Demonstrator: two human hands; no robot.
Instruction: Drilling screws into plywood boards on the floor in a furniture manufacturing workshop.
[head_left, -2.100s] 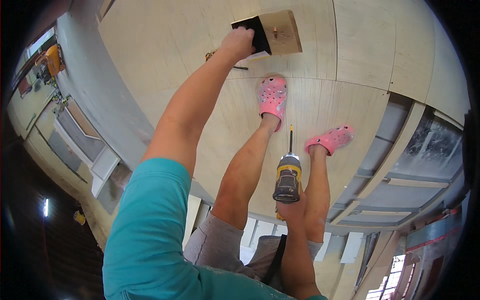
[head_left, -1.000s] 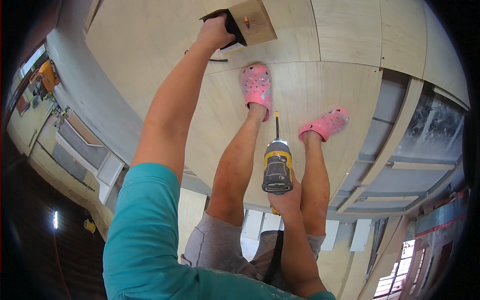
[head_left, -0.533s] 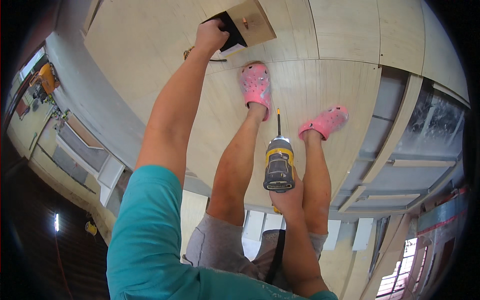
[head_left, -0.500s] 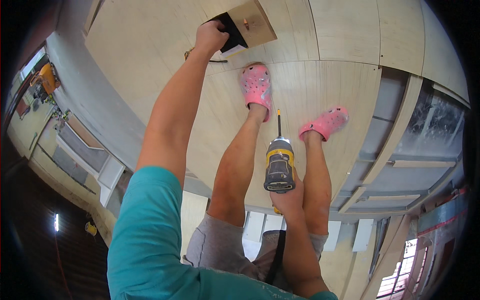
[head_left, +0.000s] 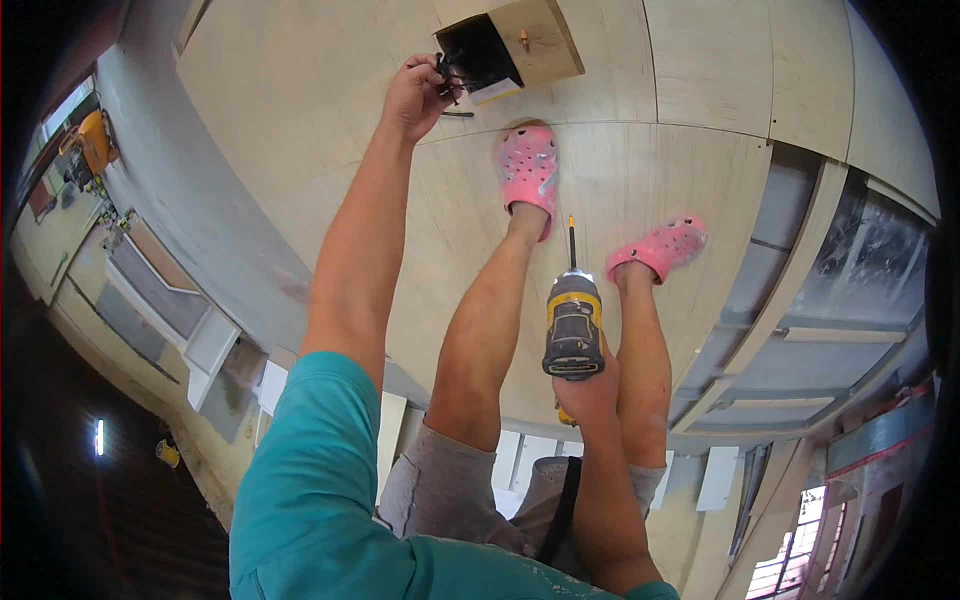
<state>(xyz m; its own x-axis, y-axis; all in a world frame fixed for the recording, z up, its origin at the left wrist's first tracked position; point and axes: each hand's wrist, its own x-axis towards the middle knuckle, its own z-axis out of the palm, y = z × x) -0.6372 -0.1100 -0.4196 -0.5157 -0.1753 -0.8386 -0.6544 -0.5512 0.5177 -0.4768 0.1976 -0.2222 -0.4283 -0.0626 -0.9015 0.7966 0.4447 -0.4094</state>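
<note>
My left hand (head_left: 412,100) is closed around a small bunch of dark screws (head_left: 448,80), some poking out past the fingertips. It is just left of an open cardboard box (head_left: 548,50), whose inside looks black; its contents are hard to make out. A small orange-tipped piece (head_left: 524,40) lies on the box's brown side. My right hand (head_left: 592,392) grips a yellow and black cordless driver (head_left: 574,325) by its handle. The driver's long bit (head_left: 572,240) points away from me, between my feet, touching nothing.
Pale plywood panels (head_left: 380,200) lie under my feet, in pink clogs (head_left: 528,165). At right the panelling stops at an open wooden frame (head_left: 790,265) with grey sheets between its battens. A thin dark rod (head_left: 458,114) lies below the box.
My left hand has come out of the box, bringing dark screws with it. The driver stays in my right hand, and the view has shifted slightly.
</note>
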